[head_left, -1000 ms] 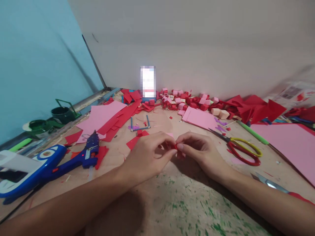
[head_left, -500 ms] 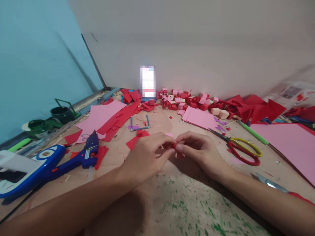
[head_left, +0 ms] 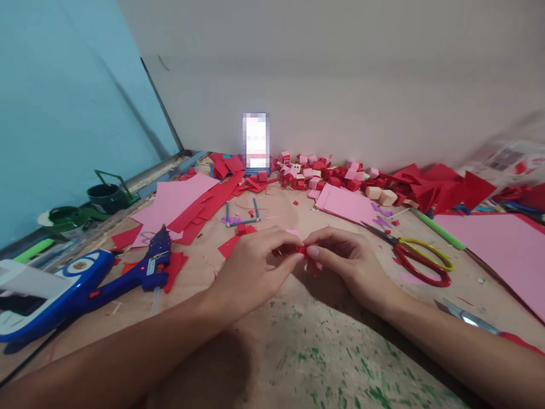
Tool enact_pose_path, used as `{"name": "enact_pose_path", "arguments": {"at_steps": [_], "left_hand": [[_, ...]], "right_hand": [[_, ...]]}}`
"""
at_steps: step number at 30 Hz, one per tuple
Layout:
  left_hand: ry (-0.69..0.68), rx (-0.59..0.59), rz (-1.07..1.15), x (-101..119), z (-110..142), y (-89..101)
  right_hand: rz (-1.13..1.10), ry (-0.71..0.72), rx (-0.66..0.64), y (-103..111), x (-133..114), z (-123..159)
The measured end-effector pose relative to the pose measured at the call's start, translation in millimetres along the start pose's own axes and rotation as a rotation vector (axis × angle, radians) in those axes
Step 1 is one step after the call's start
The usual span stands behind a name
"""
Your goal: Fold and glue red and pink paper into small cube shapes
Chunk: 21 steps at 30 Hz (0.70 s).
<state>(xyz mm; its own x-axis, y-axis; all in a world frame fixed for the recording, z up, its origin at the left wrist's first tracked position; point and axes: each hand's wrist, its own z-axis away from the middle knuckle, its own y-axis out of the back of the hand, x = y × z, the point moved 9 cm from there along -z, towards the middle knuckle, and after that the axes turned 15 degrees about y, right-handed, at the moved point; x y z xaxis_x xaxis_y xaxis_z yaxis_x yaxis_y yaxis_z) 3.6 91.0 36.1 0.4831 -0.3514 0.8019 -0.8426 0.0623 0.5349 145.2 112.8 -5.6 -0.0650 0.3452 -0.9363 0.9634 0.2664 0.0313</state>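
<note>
My left hand [head_left: 255, 267] and my right hand [head_left: 344, 258] meet fingertip to fingertip over the middle of the wooden table [head_left: 306, 352]. Between them they pinch a small red paper piece [head_left: 302, 250], mostly hidden by the fingers. Both hands are closed on it. A red paper scrap [head_left: 232, 244] lies just behind my left hand, and a bit of pink paper [head_left: 293, 232] shows above the fingertips.
A blue glue gun [head_left: 145, 271] lies at the left, beside a blue and white device [head_left: 46, 295]. Red and yellow scissors [head_left: 419, 262] lie at the right, a blade [head_left: 466, 318] nearer. Pink sheets [head_left: 344, 204], red sheets [head_left: 443, 190] and several small paper cubes [head_left: 315, 173] line the wall. A phone [head_left: 256, 142] stands upright.
My fingertips have shifted slightly on the red piece and both hands have edged a little away from me. Nothing else on the table has moved.
</note>
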Motion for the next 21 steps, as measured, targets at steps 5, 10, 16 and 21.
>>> {"name": "enact_pose_path", "arguments": {"at_steps": [5, 10, 16, 21], "left_hand": [[0.035, 0.002, 0.052, -3.9, 1.2, 0.7], [0.061, -0.027, 0.072, -3.1, -0.7, 0.1], [0.099, -0.027, 0.083, -6.9, -2.1, -0.2], [0.119, -0.013, 0.08, -5.2, -3.4, 3.0]], "right_hand": [[0.011, 0.007, 0.023, 1.0, 3.1, 0.7], [0.053, 0.035, 0.038, 1.9, 1.0, 1.8], [0.004, 0.006, 0.01, -1.4, -1.5, 0.8], [-0.015, 0.004, 0.044, 0.6, 0.8, 0.3]]}}
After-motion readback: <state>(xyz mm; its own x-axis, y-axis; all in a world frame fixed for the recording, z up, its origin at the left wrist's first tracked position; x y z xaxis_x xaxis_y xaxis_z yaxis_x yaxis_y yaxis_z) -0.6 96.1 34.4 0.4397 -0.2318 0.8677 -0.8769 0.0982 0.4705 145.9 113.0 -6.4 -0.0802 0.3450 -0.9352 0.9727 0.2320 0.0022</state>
